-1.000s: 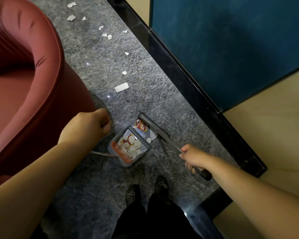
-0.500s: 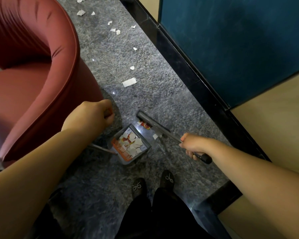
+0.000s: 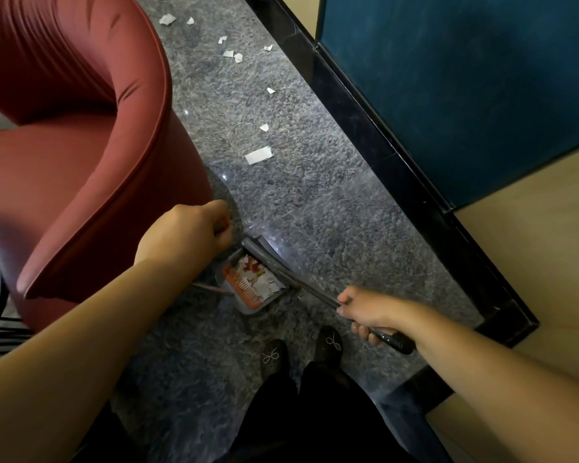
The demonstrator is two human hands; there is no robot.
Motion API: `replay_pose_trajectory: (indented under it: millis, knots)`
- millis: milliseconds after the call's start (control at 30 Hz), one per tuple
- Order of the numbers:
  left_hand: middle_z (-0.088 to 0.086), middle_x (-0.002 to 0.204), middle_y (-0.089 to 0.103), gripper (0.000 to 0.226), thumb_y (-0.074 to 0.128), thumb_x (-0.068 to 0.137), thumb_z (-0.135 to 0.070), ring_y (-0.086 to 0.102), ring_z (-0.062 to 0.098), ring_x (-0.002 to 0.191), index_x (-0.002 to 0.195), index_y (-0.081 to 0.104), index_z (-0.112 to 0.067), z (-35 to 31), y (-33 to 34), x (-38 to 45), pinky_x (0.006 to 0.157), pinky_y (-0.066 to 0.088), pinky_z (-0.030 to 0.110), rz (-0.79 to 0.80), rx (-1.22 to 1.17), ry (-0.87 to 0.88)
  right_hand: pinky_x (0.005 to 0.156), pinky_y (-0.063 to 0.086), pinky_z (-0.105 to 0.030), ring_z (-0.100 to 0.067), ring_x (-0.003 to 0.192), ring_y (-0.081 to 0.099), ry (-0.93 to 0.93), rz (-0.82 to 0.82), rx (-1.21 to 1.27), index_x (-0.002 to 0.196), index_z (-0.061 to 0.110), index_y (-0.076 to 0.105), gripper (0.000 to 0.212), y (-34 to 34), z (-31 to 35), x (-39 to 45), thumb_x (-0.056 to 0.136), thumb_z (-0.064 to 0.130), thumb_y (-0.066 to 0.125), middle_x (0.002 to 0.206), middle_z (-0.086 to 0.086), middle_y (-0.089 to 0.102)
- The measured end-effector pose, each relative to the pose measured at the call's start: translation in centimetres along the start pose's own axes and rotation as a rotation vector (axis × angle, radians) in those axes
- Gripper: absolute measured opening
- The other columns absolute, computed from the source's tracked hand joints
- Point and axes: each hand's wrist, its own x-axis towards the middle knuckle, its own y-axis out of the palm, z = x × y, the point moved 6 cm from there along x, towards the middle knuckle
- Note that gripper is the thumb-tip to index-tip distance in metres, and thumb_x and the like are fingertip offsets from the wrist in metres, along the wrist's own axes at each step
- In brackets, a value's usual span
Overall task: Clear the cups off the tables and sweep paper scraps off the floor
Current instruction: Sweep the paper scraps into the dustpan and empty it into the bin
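Observation:
A grey dustpan (image 3: 248, 307) with an orange comb edge sits on the grey floor, holding several white and red paper scraps. My left hand (image 3: 188, 232) grips the top of the dustpan's long handle, above and left of the pan. My right hand (image 3: 371, 310) grips the grey broom handle (image 3: 393, 340). The broom head (image 3: 261, 253) lies across the pan's far edge. More white paper scraps (image 3: 258, 155) lie scattered on the floor further ahead.
A red upholstered armchair (image 3: 81, 155) stands close on the left. A black skirting (image 3: 398, 168) and blue wall panel (image 3: 448, 78) run along the right. My two black shoes (image 3: 301, 350) stand just behind the dustpan.
The broom head has moved in against the pan's mouth, and the red and white scraps that lay at the lip are now inside the pan. The view shifted.

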Motion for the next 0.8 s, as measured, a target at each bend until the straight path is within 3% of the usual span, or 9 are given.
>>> replay_pose_trajectory:
  millis: [133,367,633,800]
  knots:
    - [0.002,0.066,0.064,0.013,0.063,0.087,-0.037,0.059,0.027,0.057,0.084,0.055,-0.026,0.1,0.0,-0.2,0.050,0.052,0.039,-0.010,-0.002,-0.004,0.036,0.037,-0.017,-0.007,0.033,0.044,0.007,0.024,0.087,0.133,0.019,0.037,0.032,0.9,-0.6,-0.2,0.102,0.022,0.043,0.068,-0.008,0.051]
    - [0.001,0.063,0.062,0.012,0.068,0.086,-0.034,0.058,0.025,0.055,0.084,0.058,-0.028,1.7,-0.8,-1.7,0.049,0.051,0.038,-0.047,-0.046,-0.006,0.036,0.034,-0.016,-0.010,0.038,0.041,0.026,-0.030,0.202,0.131,0.020,0.040,0.029,1.5,-0.8,-1.7,0.102,0.022,0.043,0.065,-0.008,0.048]
    - [0.004,0.065,0.064,0.010,0.069,0.087,-0.032,0.058,0.028,0.057,0.087,0.061,-0.025,2.1,-1.7,-2.4,0.050,0.049,0.036,-0.077,-0.078,-0.001,0.035,0.031,-0.014,-0.006,0.034,0.036,0.018,-0.113,0.325,0.133,0.023,0.037,0.031,-0.4,0.2,-3.7,0.103,0.023,0.041,0.068,-0.007,0.045]
    - [0.003,0.072,0.068,0.013,0.069,0.086,-0.033,0.063,0.030,0.064,0.089,0.062,-0.023,2.0,-3.0,-1.9,0.055,0.053,0.042,-0.119,-0.123,-0.041,0.037,0.033,-0.018,-0.009,0.040,0.039,-0.010,-0.153,0.329,0.132,0.023,0.036,0.033,-2.5,1.2,-4.2,0.101,0.022,0.046,0.072,-0.008,0.048]
